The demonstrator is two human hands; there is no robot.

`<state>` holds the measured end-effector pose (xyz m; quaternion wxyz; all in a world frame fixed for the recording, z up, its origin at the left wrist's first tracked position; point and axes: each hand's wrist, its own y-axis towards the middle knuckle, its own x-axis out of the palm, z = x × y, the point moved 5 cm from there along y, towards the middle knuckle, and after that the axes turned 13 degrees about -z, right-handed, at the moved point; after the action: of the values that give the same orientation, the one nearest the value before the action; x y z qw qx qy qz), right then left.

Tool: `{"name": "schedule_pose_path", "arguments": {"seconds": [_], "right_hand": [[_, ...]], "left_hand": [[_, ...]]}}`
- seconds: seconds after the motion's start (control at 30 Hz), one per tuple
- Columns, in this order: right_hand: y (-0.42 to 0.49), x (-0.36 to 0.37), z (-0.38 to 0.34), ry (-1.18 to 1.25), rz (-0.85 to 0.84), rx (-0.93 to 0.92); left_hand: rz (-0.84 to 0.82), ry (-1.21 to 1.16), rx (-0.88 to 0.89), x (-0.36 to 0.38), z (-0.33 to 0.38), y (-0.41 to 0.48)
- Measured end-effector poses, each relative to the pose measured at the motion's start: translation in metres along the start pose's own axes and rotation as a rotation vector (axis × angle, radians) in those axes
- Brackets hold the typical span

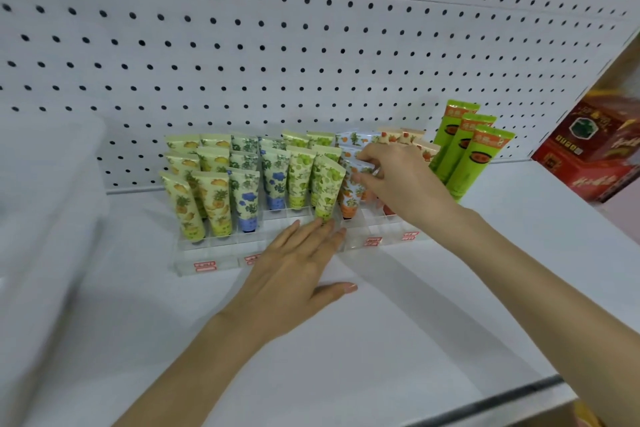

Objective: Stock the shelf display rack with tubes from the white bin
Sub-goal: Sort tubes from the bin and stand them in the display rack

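Right hand at the orange-print column of the clear display rack, fingers curled around an orange-print tube, apparently pinching it near the top while seating it cap-down. Left hand spread flat, palm down on the white shelf, fingertips touching the rack's front edge just below a green-print tube. White bin at far left, blurred; contents not discernible.

Risks, as judged:
- Neighbouring green-print tube leaning forward; likely toppled if brushed by either hand.
- Rack liable to slide back if left-hand bracing lifted mid-insertion.
- Tall green tubes just beside the right wrist, free-standing; at risk on withdrawal.
- Front slots of right columns empty; misplacement into wrong column possible.
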<state>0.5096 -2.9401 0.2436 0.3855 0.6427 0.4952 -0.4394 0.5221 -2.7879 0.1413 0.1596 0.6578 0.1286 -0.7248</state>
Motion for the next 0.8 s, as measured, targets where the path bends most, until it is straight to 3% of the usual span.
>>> {"name": "schedule_pose_path", "arguments": {"seconds": [0.3,0.57,0.8], "right_hand": [[-0.003,-0.002,-0.005,0.028,-0.039,0.021],[-0.019,-0.017,-0.011,0.049,0.032,0.045],[-0.051,-0.020,-0.016,-0.065,0.017,0.095]], "left_hand": [[-0.015,-0.007,0.008,-0.003,0.002,-0.001],[0.020,-0.078,0.035,-0.005,0.000,-0.002],[-0.013,-0.101,0.027,-0.004,0.000,-0.001]]}}
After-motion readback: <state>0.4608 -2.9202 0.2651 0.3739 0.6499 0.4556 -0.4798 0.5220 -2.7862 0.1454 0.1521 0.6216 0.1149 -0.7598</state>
